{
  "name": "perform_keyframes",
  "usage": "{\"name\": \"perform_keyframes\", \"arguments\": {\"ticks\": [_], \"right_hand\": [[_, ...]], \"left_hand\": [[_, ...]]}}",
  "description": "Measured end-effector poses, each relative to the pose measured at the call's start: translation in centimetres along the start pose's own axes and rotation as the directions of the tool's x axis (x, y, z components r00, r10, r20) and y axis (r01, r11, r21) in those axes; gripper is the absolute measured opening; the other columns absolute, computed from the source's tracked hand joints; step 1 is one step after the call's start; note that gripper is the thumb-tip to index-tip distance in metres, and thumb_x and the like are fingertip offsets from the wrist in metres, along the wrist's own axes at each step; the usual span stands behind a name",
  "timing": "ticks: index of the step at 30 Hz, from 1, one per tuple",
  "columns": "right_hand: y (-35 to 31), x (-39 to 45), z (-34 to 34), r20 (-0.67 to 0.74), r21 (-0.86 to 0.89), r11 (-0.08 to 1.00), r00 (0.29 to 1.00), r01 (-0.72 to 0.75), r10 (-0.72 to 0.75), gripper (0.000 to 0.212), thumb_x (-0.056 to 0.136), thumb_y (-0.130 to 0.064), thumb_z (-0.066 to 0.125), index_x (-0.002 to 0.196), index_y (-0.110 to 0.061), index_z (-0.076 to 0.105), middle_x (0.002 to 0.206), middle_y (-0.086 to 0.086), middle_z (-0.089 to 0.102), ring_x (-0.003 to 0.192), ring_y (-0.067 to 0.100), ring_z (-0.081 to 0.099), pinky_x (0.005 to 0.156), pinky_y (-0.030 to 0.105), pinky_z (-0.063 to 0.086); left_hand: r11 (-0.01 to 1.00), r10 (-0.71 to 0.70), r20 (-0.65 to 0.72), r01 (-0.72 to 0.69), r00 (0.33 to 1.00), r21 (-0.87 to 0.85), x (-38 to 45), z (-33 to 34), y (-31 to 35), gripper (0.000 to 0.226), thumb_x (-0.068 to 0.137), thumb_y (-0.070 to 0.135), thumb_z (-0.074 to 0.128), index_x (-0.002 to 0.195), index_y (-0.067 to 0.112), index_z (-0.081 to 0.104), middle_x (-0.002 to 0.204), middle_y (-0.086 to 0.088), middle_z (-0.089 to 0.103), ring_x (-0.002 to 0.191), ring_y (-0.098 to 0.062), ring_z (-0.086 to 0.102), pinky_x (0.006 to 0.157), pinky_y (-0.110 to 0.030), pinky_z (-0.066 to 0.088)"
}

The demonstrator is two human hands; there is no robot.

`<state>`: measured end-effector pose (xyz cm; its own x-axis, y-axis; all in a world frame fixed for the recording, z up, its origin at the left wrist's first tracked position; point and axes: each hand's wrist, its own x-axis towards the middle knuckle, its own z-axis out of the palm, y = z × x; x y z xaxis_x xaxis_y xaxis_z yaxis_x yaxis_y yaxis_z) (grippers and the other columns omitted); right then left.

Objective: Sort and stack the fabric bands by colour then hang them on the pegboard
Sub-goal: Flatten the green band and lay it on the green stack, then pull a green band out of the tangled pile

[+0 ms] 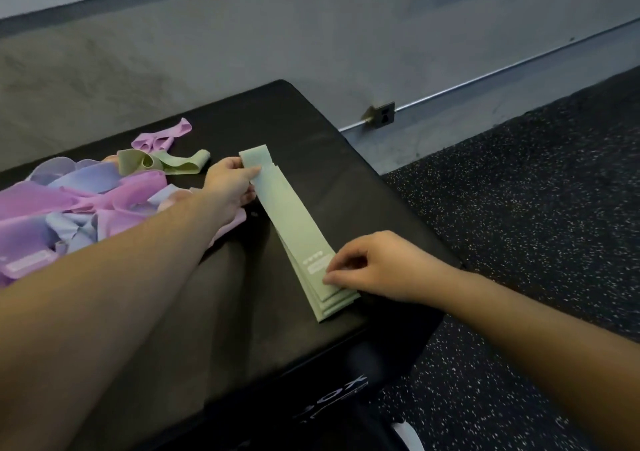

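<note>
Landmark: black padded box (311, 145); all places given relative to it.
Green stack (294, 228): several flat green bands, laid one on another, on the box top toward its right edge, running from far end to near end; near ends fan out slightly.
Left hand (230, 182): at the stack's far end, thumb and fingers pinching the top band's edge; fingertips partly hidden under the fabric.
Right hand (377, 265): at the stack's near end, fingers curled, tips pinching the top band's corner.
Loose green band (173, 163): crumpled, on the box top left of the stack's far end.
Mixed heap (69, 204): pink, lilac and blue bands tangled on the box's left side; cut off by the frame's left edge and partly hidden behind the left forearm; count cannot be told.
Writing: pale label on the top green band near the right hand, too blurred to read. White letters on the box's front face, in shadow; "OX" legible, rest hidden.
Floor (519, 208): dark speckled, right of the box.
Wall outlet (382, 115): beyond the box's far right corner.
</note>
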<state>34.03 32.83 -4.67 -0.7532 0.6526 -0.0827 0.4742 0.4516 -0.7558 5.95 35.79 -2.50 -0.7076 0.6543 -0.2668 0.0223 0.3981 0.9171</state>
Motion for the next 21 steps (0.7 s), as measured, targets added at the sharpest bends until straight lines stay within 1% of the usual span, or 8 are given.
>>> {"name": "perform_keyframes", "arguments": {"ticks": [2,4,10,13,15,18,20,21], "right_hand": [[0.2,-0.4,-0.3,0.085,-0.042,0.996,0.993,0.082,-0.078,0.029,0.078,-0.049,0.081,0.102,-0.031,0.078,0.088,-0.009,0.067,0.081,0.002,0.061,0.079,0.017,0.048],[0.7,-0.6,-0.6,0.147,-0.081,0.989,0.982,0.127,-0.114,0.032,0.079,-0.045,0.082,0.108,-0.034,0.075,0.090,-0.008,0.061,0.082,0.006,0.058,0.078,0.017,0.046],[0.7,-0.4,-0.5,0.143,-0.106,0.973,0.971,0.205,-0.189,0.016,0.083,-0.036,0.081,0.098,-0.032,0.079,0.086,-0.006,0.060,0.081,0.008,0.059,0.071,0.014,0.043],[0.3,-0.6,-0.8,0.155,-0.088,0.977,0.971,0.195,-0.180,0.027,0.081,-0.043,0.081,0.106,-0.037,0.074,0.084,-0.007,0.057,0.079,0.008,0.057,0.072,0.017,0.045],[-0.2,-0.5,-0.8,0.103,0.002,0.982,0.977,0.189,-0.188,0.030,0.081,-0.047,0.079,0.109,-0.038,0.072,0.079,-0.007,0.055,0.073,0.006,0.054,0.073,0.020,0.045],[-1.0,0.3,-0.6,0.016,0.074,0.977,0.980,0.198,-0.200,0.017,0.088,-0.043,0.074,0.102,-0.032,0.073,0.075,0.000,0.060,0.069,0.014,0.056,0.072,0.026,0.046],[-1.7,1.4,-0.5,-0.001,0.084,0.978,0.981,0.193,-0.194,0.009,0.092,-0.035,0.072,0.098,-0.030,0.075,0.079,0.002,0.067,0.075,0.019,0.062,0.075,0.031,0.050],[-2.1,2.0,-0.4,-0.005,0.089,0.978,0.982,0.188,-0.188,0.007,0.092,-0.034,0.071,0.096,-0.030,0.075,0.081,0.001,0.070,0.078,0.019,0.064,0.078,0.033,0.051]], "left_hand": [[0.999,0.031,-0.021,-0.030,0.999,0.042,0.5,0.3,-0.3,0.033,0.096,0.015,0.069,0.127,0.021,0.059,0.109,-0.001,0.065,0.094,-0.015,0.065,0.072,-0.027,0.055],[0.994,0.063,-0.037,-0.059,0.997,0.091,0.7,0.5,-0.4,0.036,0.096,0.013,0.068,0.129,0.023,0.057,0.114,-0.001,0.063,0.098,-0.016,0.065,0.075,-0.028,0.056],[0.982,0.103,0.000,-0.102,0.995,0.159,0.8,0.3,-0.5,0.050,0.096,0.007,0.066,0.142,0.019,0.051,0.119,-0.005,0.063,0.095,-0.015,0.066,0.070,-0.024,0.054],[0.948,0.182,0.021,-0.181,0.983,0.263,-0.1,-0.6,-0.2,0.050,0.099,0.012,0.064,0.146,0.019,0.049,0.128,-0.003,0.058,0.090,-0.012,0.065,0.072,-0.024,0.054],[0.912,0.253,0.039,-0.252,0.967,0.324,-1.0,-1.6,0.1,0.043,0.099,0.016,0.062,0.140,0.022,0.052,0.126,-0.001,0.057,0.094,-0.013,0.064,0.074,-0.025,0.053],[0.815,0.349,0.122,-0.365,0.929,0.450,-2.4,-3.6,0.4,0.024,0.101,0.019,0.058,0.124,0.024,0.057,0.108,0.004,0.060,0.087,-0.008,0.059,0.065,-0.022,0.047],[0.685,0.461,0.178,-0.476,0.869,0.551,-3.3,-5.5,0.3,0.016,0.101,0.018,0.055,0.114,0.026,0.058,0.102,0.005,0.061,0.082,-0.008,0.059,0.063,-0.022,0.045],[0.612,0.524,0.191,-0.523,0.830,0.593,-3.5,-6.4,0.2,0.013,0.100,0.019,0.055,0.110,0.026,0.060,0.102,0.005,0.063,0.084,-0.010,0.061,0.066,-0.024,0.047]]}}
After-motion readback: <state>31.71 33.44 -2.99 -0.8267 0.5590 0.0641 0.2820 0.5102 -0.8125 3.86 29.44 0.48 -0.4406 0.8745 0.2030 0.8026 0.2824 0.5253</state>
